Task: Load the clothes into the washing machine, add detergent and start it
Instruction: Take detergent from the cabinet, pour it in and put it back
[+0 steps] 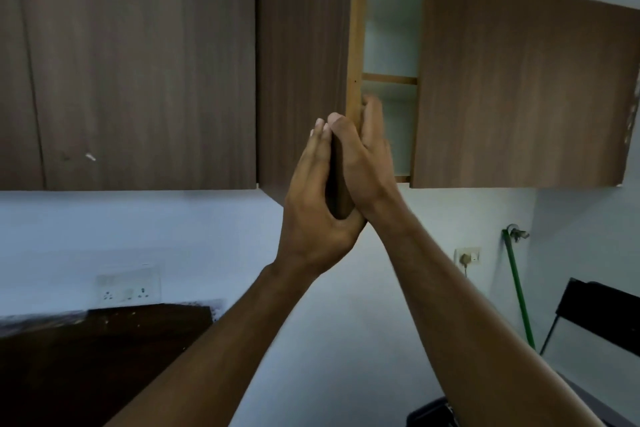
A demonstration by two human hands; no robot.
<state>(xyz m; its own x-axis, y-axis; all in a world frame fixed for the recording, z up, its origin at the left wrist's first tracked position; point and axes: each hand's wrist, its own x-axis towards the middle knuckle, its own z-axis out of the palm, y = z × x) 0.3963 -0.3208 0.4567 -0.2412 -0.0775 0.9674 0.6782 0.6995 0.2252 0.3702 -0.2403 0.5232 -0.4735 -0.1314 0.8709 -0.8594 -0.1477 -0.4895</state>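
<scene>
Forearms fill the lower frame, both raised toward the wall cabinets. Left hand [320, 218] on the outer face of the open door [304, 62], fingers straight up it, thumb hooked round the bottom corner. Right hand [369, 163] on the inner side of the same door, thumb wrapped over the front edge, fingers flat behind and mostly hidden. So, both clamped on the door's edge from opposite sides, likely to steady it while swinging; whether opening or closing cannot be told.

Behind the door, a slice of cabinet interior [393, 28] with one shelf [389, 79] showing, bare as far as can be seen. Right door [519, 80] also ajar, tilted outward.

No washing machine, clothes or detergent in view. Presumably a search for detergent up here, which would explain reaching high with both hands, though only a guess.

Lower down: dark counter [104, 357] at left with a socket plate [129, 288] above it; a second socket [469, 256], a green hose [517, 288] hanging from a tap, and a black chair [602, 319] at right. Dark object at bottom edge, too cropped to name.
</scene>
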